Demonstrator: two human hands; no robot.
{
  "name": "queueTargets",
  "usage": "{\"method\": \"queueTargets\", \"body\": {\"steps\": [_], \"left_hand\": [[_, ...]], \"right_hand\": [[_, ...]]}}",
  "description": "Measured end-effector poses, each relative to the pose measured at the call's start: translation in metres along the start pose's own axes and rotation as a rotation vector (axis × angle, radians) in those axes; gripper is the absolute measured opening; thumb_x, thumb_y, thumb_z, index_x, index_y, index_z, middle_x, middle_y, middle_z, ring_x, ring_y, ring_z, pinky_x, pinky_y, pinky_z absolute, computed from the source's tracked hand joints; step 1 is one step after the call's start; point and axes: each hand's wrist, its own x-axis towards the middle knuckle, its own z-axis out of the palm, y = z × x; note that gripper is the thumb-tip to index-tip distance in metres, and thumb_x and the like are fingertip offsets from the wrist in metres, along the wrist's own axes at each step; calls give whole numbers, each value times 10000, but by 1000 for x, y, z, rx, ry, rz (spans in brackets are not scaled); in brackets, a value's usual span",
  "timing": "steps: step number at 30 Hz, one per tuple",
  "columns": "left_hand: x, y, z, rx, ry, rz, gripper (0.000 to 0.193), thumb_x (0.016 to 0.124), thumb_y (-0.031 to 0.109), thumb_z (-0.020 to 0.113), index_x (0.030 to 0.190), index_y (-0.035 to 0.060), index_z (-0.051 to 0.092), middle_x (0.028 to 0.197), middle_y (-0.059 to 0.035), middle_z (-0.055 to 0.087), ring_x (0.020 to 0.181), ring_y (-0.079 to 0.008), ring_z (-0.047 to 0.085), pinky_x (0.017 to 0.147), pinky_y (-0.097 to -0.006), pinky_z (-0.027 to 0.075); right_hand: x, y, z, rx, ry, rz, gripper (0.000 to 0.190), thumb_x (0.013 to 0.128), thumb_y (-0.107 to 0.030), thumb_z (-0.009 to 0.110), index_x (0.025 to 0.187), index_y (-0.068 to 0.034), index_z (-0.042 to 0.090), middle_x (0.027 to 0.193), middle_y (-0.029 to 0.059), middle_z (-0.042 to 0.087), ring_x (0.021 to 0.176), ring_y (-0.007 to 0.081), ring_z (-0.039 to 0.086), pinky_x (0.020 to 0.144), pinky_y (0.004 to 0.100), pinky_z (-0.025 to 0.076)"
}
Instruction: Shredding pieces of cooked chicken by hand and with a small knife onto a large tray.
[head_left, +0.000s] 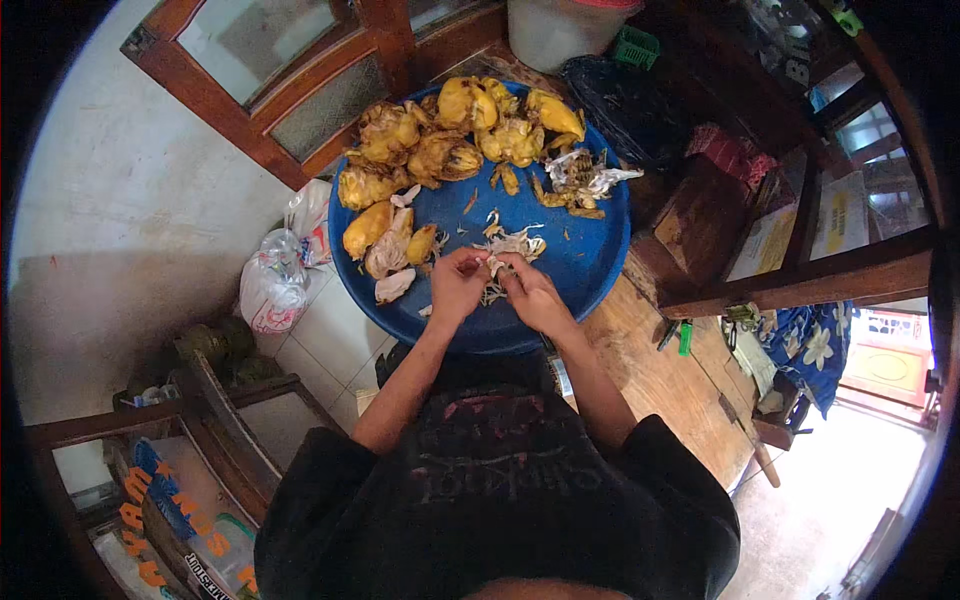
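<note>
Both hands meet over the near part of a large round blue tray (480, 210). The fingers of my left hand (459, 285) pinch a small pale piece of chicken meat. My right hand (534, 294) grips a small bony chicken piece (495, 264) right beside it. Shredded white meat (493, 294) lies under the fingers, and a picked chicken piece (523, 244) rests just beyond them. To the left sit larger pieces of chicken meat (390, 247), some with yellow skin. Whole yellow cooked chickens (446, 157) crowd the far rim. A stripped carcass (577, 176) lies at the far right.
A wooden tabletop (637, 375) extends to the right, with a green lighter-like object (685, 339) on it. Tied plastic bags (274, 285) are on the left. Beyond the tray stand a white bucket (559, 34), a green basket (636, 47) and a black plastic bag (615, 105).
</note>
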Motion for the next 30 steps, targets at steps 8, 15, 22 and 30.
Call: {"method": "queueTargets", "body": {"steps": [8, 15, 22, 30], "left_hand": [[2, 17, -19, 78, -116, 7, 239, 826, -14, 625, 1055, 8, 688, 956, -91, 716, 841, -156, 675, 758, -271, 527], [7, 31, -64, 293, -279, 259, 224, 819, 5, 636, 1038, 16, 682, 1116, -114, 679, 1008, -264, 653, 874, -343, 514], [-28, 5, -85, 938, -430, 228, 254, 742, 108, 723, 983, 36, 687, 923, -160, 683, 883, -337, 651, 761, -392, 517], [-17, 3, -71, 119, -386, -137, 209, 835, 93, 688, 1015, -8, 649, 886, -109, 687, 793, -199, 667, 695, -335, 547]], "right_hand": [[7, -5, -12, -33, 310, 164, 275, 931, -104, 517, 1196, -42, 480, 931, 282, 633, 850, 486, 609, 694, 521, 492], [-9, 44, -14, -485, 144, -116, 420, 940, -108, 491, 1346, -59, 396, 916, 289, 636, 861, 507, 598, 706, 545, 481], [-14, -7, -22, -265, 54, 221, 529, 957, -162, 486, 1451, -99, 305, 995, 325, 616, 933, 526, 572, 829, 555, 459], [-12, -29, -19, 52, -171, 367, 490, 987, -266, 460, 1439, -121, 339, 717, 121, 624, 583, 264, 605, 567, 400, 483]]}}
